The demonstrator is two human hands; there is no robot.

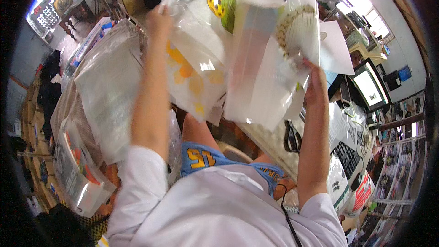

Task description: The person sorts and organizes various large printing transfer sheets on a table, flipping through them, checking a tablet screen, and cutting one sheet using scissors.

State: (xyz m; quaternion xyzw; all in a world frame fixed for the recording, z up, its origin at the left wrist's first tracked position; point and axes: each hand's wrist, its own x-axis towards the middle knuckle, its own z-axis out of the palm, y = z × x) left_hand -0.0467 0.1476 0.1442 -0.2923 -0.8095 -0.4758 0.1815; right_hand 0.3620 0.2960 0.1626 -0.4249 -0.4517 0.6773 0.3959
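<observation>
My left hand [159, 20] is raised at the upper left, its fingers closed on the edge of a clear plastic bag [190, 45]. Orange and yellow shapes show on this bag, with a yellow-and-green figure near its top. On the right, my right hand [314, 82] grips the side of a whitish translucent plastic packet [258, 64]. A curved row of beige bead-like shapes shows on the packet; whether it is printed or lies inside, I cannot tell. The packet hangs beside the bag and partly overlaps it. Motion blurs both hands a little.
Black-handled scissors [291, 137] lie on the table edge beneath my right forearm. Beyond are a keyboard [346, 158], a lit monitor [369, 84] and loose papers. At left, flat plastic sheets [107, 96] cover a surface, with a printed plastic packet [80, 169] nearer me.
</observation>
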